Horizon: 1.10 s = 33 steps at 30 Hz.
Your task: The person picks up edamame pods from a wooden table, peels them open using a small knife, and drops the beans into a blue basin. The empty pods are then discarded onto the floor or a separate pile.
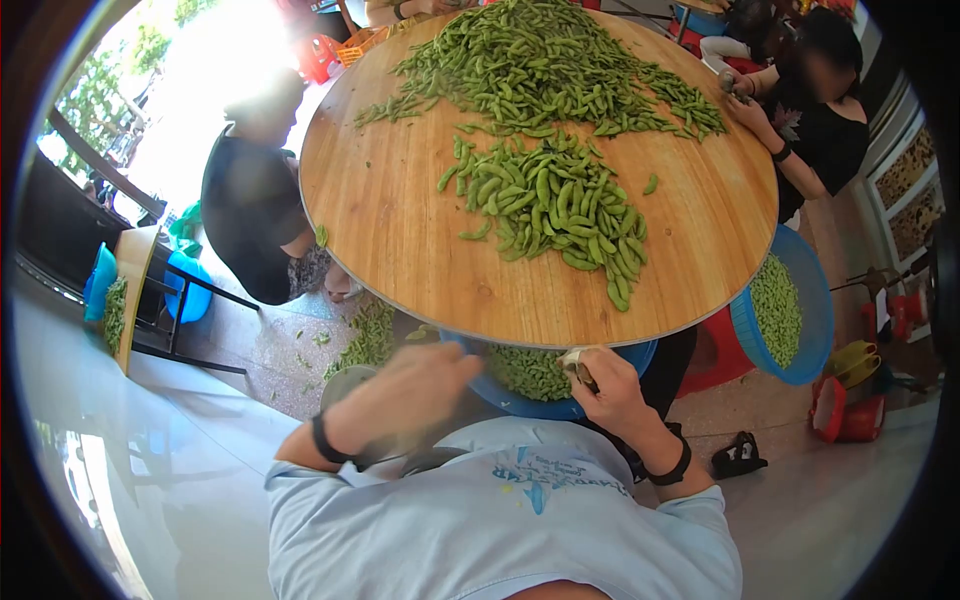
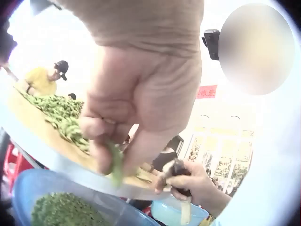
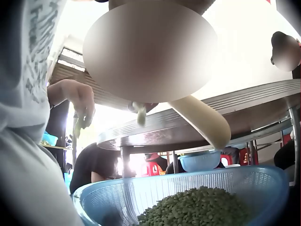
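Observation:
My left hand (image 1: 405, 395), blurred in the head view, is left of the blue basket. Its thumb and fingers pinch a green soybean pod (image 2: 116, 165) in the left wrist view. Over the basket's right side, my right hand (image 1: 608, 388) holds a small dark object (image 2: 181, 170), with a pale strip (image 2: 186, 213) hanging below it. I cannot tell what kind of thing the dark object is. Shelled green beans (image 3: 197, 209) are heaped in the blue basket (image 3: 127, 190) below my hands. Unshelled soybean pods (image 1: 560, 205) lie in a pile on the round wooden table (image 1: 380, 225).
A larger pod heap (image 1: 520, 70) covers the table's far side. One person (image 1: 255, 200) sits at the left, another (image 1: 820, 120) at the right, handling something at the edge. A second blue basket (image 1: 815, 330) of beans stands right. Empty-looking pods (image 1: 365, 335) litter the floor.

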Each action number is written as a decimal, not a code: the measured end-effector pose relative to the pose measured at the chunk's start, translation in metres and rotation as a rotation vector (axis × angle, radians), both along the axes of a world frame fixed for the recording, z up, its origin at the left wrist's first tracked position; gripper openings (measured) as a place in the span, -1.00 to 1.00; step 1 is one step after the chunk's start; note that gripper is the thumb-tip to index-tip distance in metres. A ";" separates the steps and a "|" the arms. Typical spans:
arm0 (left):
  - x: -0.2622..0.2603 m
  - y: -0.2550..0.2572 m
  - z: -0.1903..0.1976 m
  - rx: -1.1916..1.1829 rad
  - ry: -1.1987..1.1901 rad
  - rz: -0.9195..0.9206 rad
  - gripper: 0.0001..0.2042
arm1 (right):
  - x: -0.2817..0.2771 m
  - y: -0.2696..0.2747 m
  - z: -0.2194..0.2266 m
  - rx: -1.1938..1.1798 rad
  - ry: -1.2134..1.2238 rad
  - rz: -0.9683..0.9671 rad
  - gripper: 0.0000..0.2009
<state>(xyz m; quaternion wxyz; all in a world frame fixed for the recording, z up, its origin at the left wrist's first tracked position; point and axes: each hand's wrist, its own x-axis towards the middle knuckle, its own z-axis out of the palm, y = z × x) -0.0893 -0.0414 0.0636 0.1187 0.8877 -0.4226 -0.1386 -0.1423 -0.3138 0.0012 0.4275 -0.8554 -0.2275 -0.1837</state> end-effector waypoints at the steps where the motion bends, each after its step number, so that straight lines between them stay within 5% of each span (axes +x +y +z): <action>1: 0.008 0.010 0.003 0.006 -0.001 -0.003 -0.82 | 0.001 0.001 0.000 0.005 -0.069 0.036 -0.75; 3: 0.028 0.020 0.005 0.111 -0.080 0.074 -0.85 | 0.001 0.003 -0.001 0.008 -0.069 0.024 -0.75; 7: 0.092 -0.012 -0.021 -0.408 -0.179 0.317 -0.87 | 0.001 0.010 0.001 -0.016 0.027 0.025 -0.77; 10: 0.139 -0.034 -0.050 -0.418 -0.288 0.364 -0.84 | 0.000 0.011 0.001 -0.004 0.047 0.036 -0.78; 18: 0.179 -0.028 -0.035 -0.286 -0.116 -0.056 -0.74 | -0.004 0.003 0.005 0.138 0.180 0.020 -0.75; 23: 0.168 -0.015 -0.038 -0.362 -0.159 -0.044 -0.78 | -0.001 0.003 -0.002 0.380 0.297 0.069 -0.63; 25: 0.154 -0.020 -0.031 -0.382 -0.138 -0.001 -0.79 | 0.000 0.004 0.005 0.643 0.561 0.107 -0.60; 27: 0.124 -0.035 -0.014 -0.536 0.122 0.322 -0.85 | 0.003 0.005 0.010 0.750 0.623 0.114 -0.60; 28: 0.111 -0.041 -0.016 -0.533 0.132 0.315 -0.85 | 0.003 0.006 0.011 0.852 0.687 0.126 -0.60; 30: 0.085 -0.054 -0.022 -0.972 0.650 0.403 -0.88 | 0.006 0.010 0.008 0.929 0.718 0.169 -0.60; 33: 0.051 -0.071 -0.024 -1.019 0.862 0.383 -0.84 | 0.011 0.019 0.008 1.045 0.748 0.218 -0.59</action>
